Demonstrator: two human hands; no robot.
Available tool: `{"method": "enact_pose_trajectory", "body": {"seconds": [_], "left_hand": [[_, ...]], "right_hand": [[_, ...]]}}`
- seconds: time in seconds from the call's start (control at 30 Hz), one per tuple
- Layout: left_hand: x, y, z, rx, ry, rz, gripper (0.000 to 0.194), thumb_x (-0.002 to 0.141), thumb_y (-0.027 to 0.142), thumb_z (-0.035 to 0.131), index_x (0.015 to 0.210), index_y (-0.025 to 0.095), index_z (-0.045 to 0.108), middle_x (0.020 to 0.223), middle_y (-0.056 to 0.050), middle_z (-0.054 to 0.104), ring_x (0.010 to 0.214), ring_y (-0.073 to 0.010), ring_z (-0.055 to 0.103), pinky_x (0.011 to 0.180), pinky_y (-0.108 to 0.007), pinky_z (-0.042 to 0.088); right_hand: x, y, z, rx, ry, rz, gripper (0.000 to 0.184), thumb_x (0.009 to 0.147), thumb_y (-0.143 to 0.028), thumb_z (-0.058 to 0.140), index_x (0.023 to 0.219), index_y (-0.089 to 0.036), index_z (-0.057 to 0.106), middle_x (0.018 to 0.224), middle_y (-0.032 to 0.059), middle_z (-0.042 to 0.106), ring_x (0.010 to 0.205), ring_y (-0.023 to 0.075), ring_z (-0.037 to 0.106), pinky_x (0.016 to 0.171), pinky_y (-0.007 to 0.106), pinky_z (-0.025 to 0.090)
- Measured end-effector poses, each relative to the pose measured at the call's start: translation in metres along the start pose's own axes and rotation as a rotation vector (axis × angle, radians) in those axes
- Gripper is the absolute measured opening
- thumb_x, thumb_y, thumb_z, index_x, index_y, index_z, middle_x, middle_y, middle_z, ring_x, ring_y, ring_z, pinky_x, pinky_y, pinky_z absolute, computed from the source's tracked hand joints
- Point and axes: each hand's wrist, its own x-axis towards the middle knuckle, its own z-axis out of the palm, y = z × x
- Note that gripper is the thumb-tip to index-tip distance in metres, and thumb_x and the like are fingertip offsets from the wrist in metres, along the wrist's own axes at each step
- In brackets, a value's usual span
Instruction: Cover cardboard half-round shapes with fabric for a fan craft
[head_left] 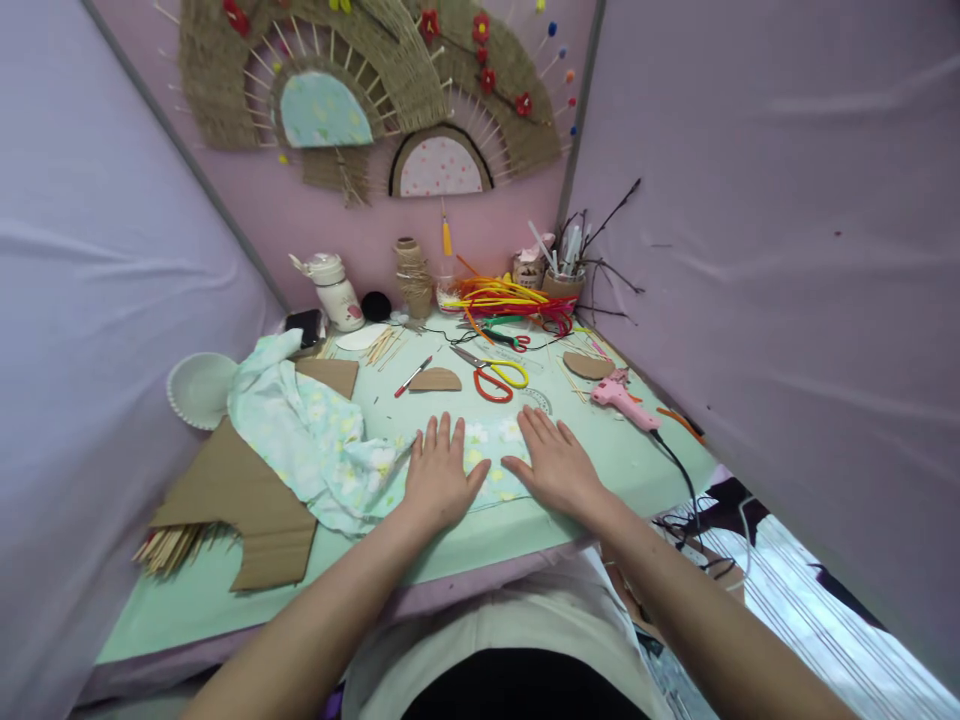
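My left hand (440, 472) and my right hand (553, 462) lie flat, fingers stretched out, side by side on a piece of pale floral fabric (487, 452) spread at the near middle of the mint-green table (637, 470). Neither hand holds anything. The fabric continues to the left as a crumpled heap (300, 425). Just beyond my fingertips lie scissors with red and yellow handles (495, 378) and a half-round cardboard piece (435, 380).
Large cardboard sheet (247, 500) over wooden sticks (169, 548) at near left. White bowl (199, 388) at left edge. Pink glue gun (622, 398) with black cord at right. Coloured cords (510, 298), twine spool (412, 275), white bottle (337, 290) and pen cups at the back. Woven fans hang on the wall.
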Motion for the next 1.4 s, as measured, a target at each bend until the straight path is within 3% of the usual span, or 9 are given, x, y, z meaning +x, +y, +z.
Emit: {"method": "enact_pose_trajectory", "body": {"seconds": [0.13,0.33,0.53,0.7,0.83,0.93,1.0,1.17,1.4], "left_hand": [[-0.001,-0.004,-0.002,0.025,-0.027,-0.071,0.086,0.091,0.064,0.036,0.151,0.003,0.027,0.159,-0.024,0.022,0.148,-0.0373,0.016,0.118,-0.052,0.018],[-0.002,-0.006,0.002,0.022,0.052,-0.071,0.085,0.090,0.062,0.040,0.149,0.002,0.031,0.157,-0.025,0.027,0.147,-0.0373,0.020,0.117,-0.052,0.021],[-0.002,0.005,-0.005,0.011,0.161,0.091,0.067,0.092,0.040,0.044,0.147,0.003,0.035,0.158,-0.020,0.026,0.148,-0.0312,0.019,0.119,-0.049,0.022],[-0.002,0.015,-0.002,-0.065,-0.030,0.228,0.067,0.094,0.047,0.042,0.147,0.006,0.037,0.157,-0.016,0.031,0.146,-0.0282,0.027,0.117,-0.045,0.028],[-0.005,0.015,0.005,-0.088,-0.031,0.222,0.073,0.095,0.056,0.036,0.149,0.008,0.034,0.159,-0.015,0.026,0.148,-0.0278,0.021,0.119,-0.046,0.023],[-0.007,0.015,0.006,-0.095,-0.017,0.219,0.074,0.095,0.058,0.034,0.149,0.008,0.033,0.159,-0.016,0.025,0.148,-0.0280,0.019,0.120,-0.047,0.021],[-0.008,0.016,0.004,-0.099,-0.017,0.211,0.073,0.095,0.057,0.035,0.149,0.008,0.034,0.159,-0.015,0.025,0.148,-0.0279,0.019,0.120,-0.047,0.021],[-0.009,0.017,0.000,-0.125,-0.041,0.204,0.074,0.095,0.057,0.033,0.149,0.007,0.034,0.159,-0.015,0.026,0.149,-0.0281,0.019,0.121,-0.047,0.019],[-0.008,0.015,0.003,-0.167,-0.051,0.195,0.077,0.094,0.059,0.033,0.150,0.006,0.031,0.159,-0.015,0.024,0.149,-0.0286,0.019,0.121,-0.047,0.019]], "right_hand": [[0.001,0.003,-0.001,-0.021,-0.040,0.069,0.085,0.093,-0.063,0.034,0.154,-0.006,0.023,0.162,0.0126,0.014,0.150,0.0263,0.011,0.120,0.049,0.011],[0.001,-0.001,-0.008,0.005,-0.079,0.073,0.086,0.092,-0.064,0.033,0.154,-0.006,0.021,0.162,0.0113,0.011,0.151,0.0251,0.008,0.120,0.048,0.009],[0.002,-0.001,-0.009,0.015,-0.085,0.073,0.085,0.092,-0.063,0.032,0.154,-0.006,0.020,0.162,0.0123,0.012,0.151,0.0260,0.009,0.120,0.049,0.009],[0.001,0.001,-0.009,-0.007,-0.099,0.060,0.085,0.092,-0.062,0.037,0.154,-0.006,0.022,0.162,0.0140,0.014,0.150,0.0275,0.011,0.119,0.052,0.008],[0.010,0.000,-0.027,-0.017,-0.026,0.032,0.078,0.091,-0.053,0.049,0.151,-0.008,0.029,0.159,0.0175,0.026,0.148,0.0303,0.020,0.118,0.054,0.009],[0.032,-0.008,-0.046,0.034,0.130,-0.033,0.065,0.091,-0.044,0.056,0.145,-0.011,0.040,0.151,0.0186,0.042,0.142,0.0305,0.033,0.117,0.053,0.012],[0.055,-0.016,-0.056,0.068,0.161,-0.088,0.053,0.091,-0.039,0.058,0.137,-0.015,0.050,0.141,0.0163,0.054,0.135,0.0292,0.044,0.116,0.051,0.018],[0.125,-0.039,-0.056,0.114,0.062,-0.163,0.032,0.090,-0.032,0.063,0.118,-0.017,0.063,0.123,0.0104,0.066,0.117,0.0241,0.059,0.102,0.040,0.043],[0.195,-0.073,-0.034,0.129,-0.091,-0.153,0.034,0.093,-0.036,0.060,0.122,-0.017,0.058,0.124,0.0092,0.060,0.107,0.0230,0.061,0.091,0.046,0.052]]}}
